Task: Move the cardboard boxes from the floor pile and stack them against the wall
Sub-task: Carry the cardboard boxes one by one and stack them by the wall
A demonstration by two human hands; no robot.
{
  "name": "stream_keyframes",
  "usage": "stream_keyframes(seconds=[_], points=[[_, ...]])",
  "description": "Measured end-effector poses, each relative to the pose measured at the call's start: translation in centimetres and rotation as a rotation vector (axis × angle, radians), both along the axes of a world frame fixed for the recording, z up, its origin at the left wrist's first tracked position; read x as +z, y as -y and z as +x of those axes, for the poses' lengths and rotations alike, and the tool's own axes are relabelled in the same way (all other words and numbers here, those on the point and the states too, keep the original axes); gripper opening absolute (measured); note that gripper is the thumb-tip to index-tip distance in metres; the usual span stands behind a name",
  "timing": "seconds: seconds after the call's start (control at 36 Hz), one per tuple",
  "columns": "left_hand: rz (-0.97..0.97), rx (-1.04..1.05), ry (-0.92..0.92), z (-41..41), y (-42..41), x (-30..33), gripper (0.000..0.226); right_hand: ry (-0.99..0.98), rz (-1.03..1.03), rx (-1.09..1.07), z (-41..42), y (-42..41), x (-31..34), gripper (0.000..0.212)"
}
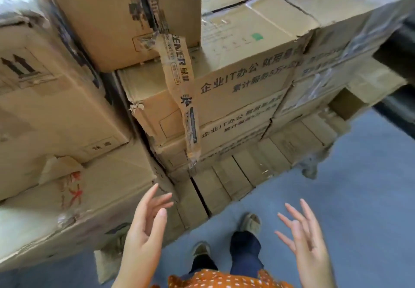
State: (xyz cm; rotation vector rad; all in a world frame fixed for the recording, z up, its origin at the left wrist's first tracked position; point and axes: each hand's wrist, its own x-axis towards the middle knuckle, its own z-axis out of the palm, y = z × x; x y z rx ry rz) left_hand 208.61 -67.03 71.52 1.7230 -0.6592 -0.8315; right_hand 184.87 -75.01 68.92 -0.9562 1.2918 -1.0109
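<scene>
A: Both hands empty: left hand and right hand hang apart, fingers spread, before the stacked cardboard boxes. Several tiers stand; no floor pile shows.

B: Texture?

A: Brown corrugated board, corners crushed, a peeling tape strip dangling over blue-grey floor.
</scene>
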Motion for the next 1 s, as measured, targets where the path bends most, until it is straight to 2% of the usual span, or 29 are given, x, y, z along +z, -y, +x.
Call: stream_keyframes(seconds=[0.06,0.14,0.19,0.36,0.39,0.44,0.47,0.58,0.72,0.78,0.92,1.0], points=[[0.004,-0.066,0.004,-0.1,0.0,0.2,0.039,0.004,-0.005,-0.116,-0.9,-2.1,0.2,0.114],[-0.003,-0.184,0.019,-0.7,0.1,0.6,0.032,0.000,-0.031,-0.272,-2.5,-5.0,0.6,0.111],[-0.004,-0.276,0.023,-1.2,0.3,0.9,0.038,0.003,-0.050,-0.362,-3.6,-6.7,0.8,0.108],[0.014,-0.564,-0.005,-4.7,1.2,2.2,0.019,-0.034,-0.083,-0.584,-7.2,-12.3,0.9,0.097],[0.009,-0.613,-0.005,-5.5,1.1,2.4,0.021,-0.040,-0.083,-0.623,-7.9,-13.3,0.9,0.097],[-0.013,-0.709,0.014,-7.1,0.8,2.5,0.048,-0.055,-0.085,-0.700,-9.3,-15.3,1.0,0.096],[-0.019,-0.745,0.017,-8.1,0.5,2.6,0.054,-0.061,-0.088,-0.739,-10.0,-16.5,1.1,0.095],[-0.026,-0.852,-0.014,-12.4,-0.9,2.8,0.028,-0.084,-0.093,-0.890,-13.0,-21.6,1.4,0.096],[-0.085,-0.956,0.031,-18.0,-3.8,1.3,0.030,-0.108,-0.095,-1.039,-17.0,-28.7,1.7,0.096],[-0.091,-1.007,0.020,-20.7,-5.5,0.7,0.035,-0.122,-0.081,-1.095,-18.7,-31.7,1.7,0.095],[-0.085,-1.138,-0.030,-27.3,-10.2,-0.2,0.026,-0.147,-0.059,-1.228,-22.9,-38.6,1.3,0.089],[-0.095,-1.218,-0.032,-31.3,-12.6,-0.6,0.034,-0.151,-0.049,-1.312,-25.4,-42.3,1.5,0.094]])
